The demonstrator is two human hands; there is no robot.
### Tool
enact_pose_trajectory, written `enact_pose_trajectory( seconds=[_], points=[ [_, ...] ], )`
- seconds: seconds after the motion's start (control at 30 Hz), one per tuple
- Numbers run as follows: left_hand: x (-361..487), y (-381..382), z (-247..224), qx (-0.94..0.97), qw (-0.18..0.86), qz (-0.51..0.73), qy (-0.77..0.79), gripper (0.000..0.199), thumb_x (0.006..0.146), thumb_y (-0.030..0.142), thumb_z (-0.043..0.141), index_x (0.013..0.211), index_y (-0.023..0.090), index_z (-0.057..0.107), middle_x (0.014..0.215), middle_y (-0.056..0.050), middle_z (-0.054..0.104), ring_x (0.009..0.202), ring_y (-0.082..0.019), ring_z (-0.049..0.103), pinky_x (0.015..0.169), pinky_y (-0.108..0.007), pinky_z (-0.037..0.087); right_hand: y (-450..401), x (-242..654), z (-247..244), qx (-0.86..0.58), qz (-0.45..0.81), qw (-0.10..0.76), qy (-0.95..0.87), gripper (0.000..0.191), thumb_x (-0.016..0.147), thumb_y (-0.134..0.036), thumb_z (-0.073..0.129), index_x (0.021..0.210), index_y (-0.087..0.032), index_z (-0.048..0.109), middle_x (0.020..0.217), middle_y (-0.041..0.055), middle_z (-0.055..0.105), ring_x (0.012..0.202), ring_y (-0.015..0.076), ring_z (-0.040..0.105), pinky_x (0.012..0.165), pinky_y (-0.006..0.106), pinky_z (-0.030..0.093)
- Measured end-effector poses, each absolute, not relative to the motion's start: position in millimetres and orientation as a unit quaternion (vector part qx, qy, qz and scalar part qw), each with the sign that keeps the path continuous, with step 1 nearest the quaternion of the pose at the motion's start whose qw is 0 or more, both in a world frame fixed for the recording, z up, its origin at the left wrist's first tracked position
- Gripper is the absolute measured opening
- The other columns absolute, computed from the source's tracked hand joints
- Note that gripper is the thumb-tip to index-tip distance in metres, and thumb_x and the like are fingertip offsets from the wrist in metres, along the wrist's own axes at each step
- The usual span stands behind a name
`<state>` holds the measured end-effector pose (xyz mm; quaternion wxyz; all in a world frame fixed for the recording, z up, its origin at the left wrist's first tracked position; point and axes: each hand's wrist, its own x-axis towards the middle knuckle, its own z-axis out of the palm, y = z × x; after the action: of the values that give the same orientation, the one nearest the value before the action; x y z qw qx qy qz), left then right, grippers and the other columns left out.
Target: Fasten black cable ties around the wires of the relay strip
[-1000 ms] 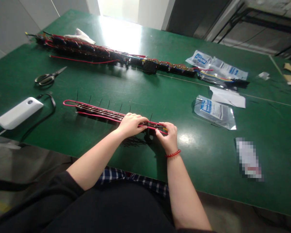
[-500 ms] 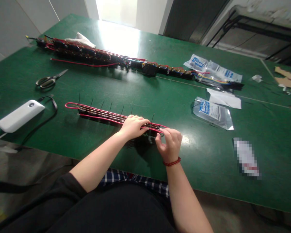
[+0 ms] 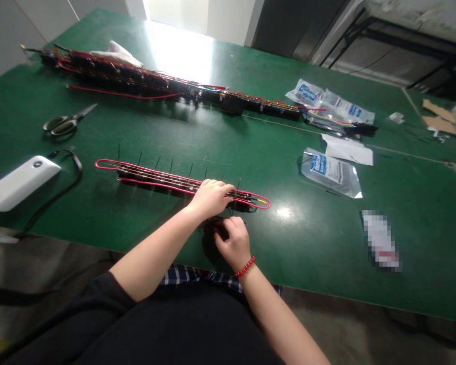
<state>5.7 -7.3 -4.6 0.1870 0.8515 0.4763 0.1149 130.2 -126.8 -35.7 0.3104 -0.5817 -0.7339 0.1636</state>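
Observation:
A long black strip [image 3: 157, 178] with gold-coloured contacts lies on the green table, a red wire [image 3: 106, 160] running along it and looping past both ends. Several thin black ties [image 3: 172, 166] stick up from its far side. My left hand [image 3: 210, 197] is closed over the right part of the strip, pressing the red wire against it. Just below the strip, my right hand [image 3: 233, 242] is pinched beside dark, thin pieces on the table; what its fingertips hold is too dark to make out.
A longer wired black assembly [image 3: 155, 83] spans the back of the table [image 3: 144, 121]. Scissors [image 3: 66, 123] and a white power bank [image 3: 23, 182] with a cable lie left. Plastic bags [image 3: 330, 172], white paper [image 3: 347, 149] and a blurred-out item [image 3: 380, 239] lie right.
My right hand has let go of the red wire's right end and moved down and left, below the strip. My left hand stays on the strip. The view has shifted slightly.

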Motion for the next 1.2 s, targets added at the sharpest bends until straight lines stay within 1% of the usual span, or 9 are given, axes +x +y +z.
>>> enact_pose_trajectory(
  seconds=[0.23, 0.5, 0.63, 0.7, 0.8, 0.87, 0.97, 1.03, 1.2],
  points=[
    [4.7, -7.7, -6.0, 0.847, 0.194, 0.123, 0.48, 0.029, 0.095, 0.034, 0.058, 0.122, 0.026, 0.065, 0.117, -0.006, 0.071, 0.113, -0.025, 0.062, 0.102, -0.042, 0.042, -122.6, 127.4, -37.0, -0.585, 0.155, 0.256, -0.754, 0.007, 0.079, -0.017, 0.066, 0.083, -0.022, 0.066, 0.087, 0.0058, 0.063, 0.085, 0.0236, 0.053, 0.078, 0.037, 0.045],
    [3.7, -7.9, -7.3, 0.85, 0.193, 0.119, 0.475, 0.03, 0.096, 0.036, 0.057, 0.123, 0.026, 0.064, 0.116, -0.006, 0.07, 0.113, -0.025, 0.062, 0.102, -0.042, 0.042, -123.3, 128.1, -38.1, -0.585, 0.154, 0.255, -0.754, 0.012, 0.086, -0.013, 0.058, 0.085, -0.022, 0.065, 0.088, 0.0067, 0.063, 0.087, 0.0243, 0.052, 0.078, 0.037, 0.044],
    [3.5, -6.9, -9.1, 0.851, 0.194, 0.119, 0.474, 0.03, 0.096, 0.036, 0.058, 0.123, 0.027, 0.063, 0.116, -0.006, 0.07, 0.113, -0.025, 0.061, 0.102, -0.042, 0.042, -123.7, 128.5, -36.5, -0.585, 0.155, 0.251, -0.755, 0.014, 0.084, -0.011, 0.055, 0.087, -0.022, 0.063, 0.09, 0.0074, 0.063, 0.087, 0.0245, 0.051, 0.078, 0.038, 0.043],
    [3.3, -6.7, -9.7, 0.851, 0.194, 0.119, 0.474, 0.03, 0.096, 0.036, 0.058, 0.124, 0.027, 0.063, 0.116, -0.006, 0.07, 0.114, -0.025, 0.061, 0.102, -0.042, 0.041, -125.1, 128.1, -34.9, -0.585, 0.149, 0.242, -0.76, 0.012, 0.084, -0.012, 0.055, 0.088, -0.021, 0.062, 0.089, 0.0076, 0.062, 0.087, 0.0245, 0.05, 0.079, 0.038, 0.043],
    [3.1, -6.8, -9.6, 0.85, 0.194, 0.118, 0.475, 0.031, 0.096, 0.037, 0.057, 0.124, 0.027, 0.063, 0.116, -0.006, 0.07, 0.113, -0.026, 0.061, 0.103, -0.042, 0.041, -128.1, 125.2, -33.4, -0.568, 0.117, 0.227, -0.783, 0.006, 0.086, -0.022, 0.059, 0.089, -0.021, 0.064, 0.09, 0.0083, 0.062, 0.089, 0.0255, 0.05, 0.079, 0.04, 0.042],
    [2.9, -7.0, -9.2, 0.85, 0.194, 0.118, 0.476, 0.031, 0.096, 0.038, 0.057, 0.124, 0.027, 0.063, 0.116, -0.006, 0.07, 0.113, -0.026, 0.061, 0.102, -0.042, 0.041, -129.5, 121.5, -34.1, -0.545, 0.098, 0.224, -0.802, 0.009, 0.088, -0.027, 0.061, 0.093, -0.021, 0.066, 0.092, 0.0086, 0.064, 0.09, 0.0258, 0.051, 0.079, 0.04, 0.041],
    [3.0, -7.0, -8.7, 0.849, 0.193, 0.116, 0.477, 0.031, 0.096, 0.038, 0.058, 0.124, 0.027, 0.063, 0.117, -0.005, 0.07, 0.113, -0.025, 0.061, 0.102, -0.042, 0.041, -128.5, 115.3, -37.1, -0.528, 0.094, 0.23, -0.812, 0.013, 0.091, -0.027, 0.061, 0.101, -0.022, 0.068, 0.096, 0.0081, 0.067, 0.091, 0.0251, 0.051, 0.079, 0.04, 0.04],
    [3.1, -6.9, -8.5, 0.849, 0.193, 0.115, 0.478, 0.031, 0.096, 0.038, 0.057, 0.124, 0.028, 0.063, 0.117, -0.005, 0.07, 0.113, -0.025, 0.061, 0.102, -0.042, 0.041, -126.2, 112.4, -39.0, -0.531, 0.101, 0.23, -0.809, 0.013, 0.09, -0.025, 0.062, 0.102, -0.023, 0.069, 0.097, 0.008, 0.067, 0.091, 0.025, 0.051, 0.078, 0.04, 0.041],
    [3.6, -7.6, -8.5, 0.848, 0.19, 0.115, 0.481, 0.029, 0.096, 0.037, 0.057, 0.123, 0.028, 0.064, 0.117, -0.005, 0.07, 0.113, -0.025, 0.061, 0.102, -0.042, 0.041, -122.3, 111.6, -40.0, -0.544, 0.111, 0.225, -0.801, 0.006, 0.089, -0.024, 0.063, 0.091, -0.023, 0.069, 0.095, 0.0079, 0.066, 0.088, 0.0247, 0.05, 0.077, 0.039, 0.042]
  ],
)
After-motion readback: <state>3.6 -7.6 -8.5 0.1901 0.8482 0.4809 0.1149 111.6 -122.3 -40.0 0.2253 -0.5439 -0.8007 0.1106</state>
